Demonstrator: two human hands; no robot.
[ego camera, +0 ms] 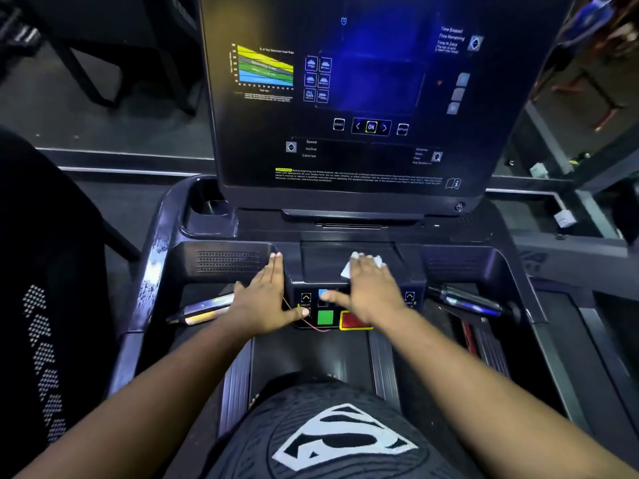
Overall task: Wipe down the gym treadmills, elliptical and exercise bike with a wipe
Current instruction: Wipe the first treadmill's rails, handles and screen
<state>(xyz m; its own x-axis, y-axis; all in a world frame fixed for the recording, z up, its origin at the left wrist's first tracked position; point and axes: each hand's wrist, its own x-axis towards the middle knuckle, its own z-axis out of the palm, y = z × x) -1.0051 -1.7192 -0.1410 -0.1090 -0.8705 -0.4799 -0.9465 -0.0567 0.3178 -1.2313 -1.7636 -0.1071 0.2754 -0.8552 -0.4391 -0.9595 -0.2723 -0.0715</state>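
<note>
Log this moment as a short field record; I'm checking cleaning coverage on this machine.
machine: treadmill console, screen lit
wipe: white wipe on the tray below the screen
right hand: right hand flat, pressing the wipe
left hand: left hand flat on the console, left of the button panel
buttons: green button and red button uncovered
cup holder: cup holder at upper left, untouched

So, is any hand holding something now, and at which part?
Nothing is gripped. The right hand presses the white wipe flat under its fingers; the left hand rests flat on the console.
</note>
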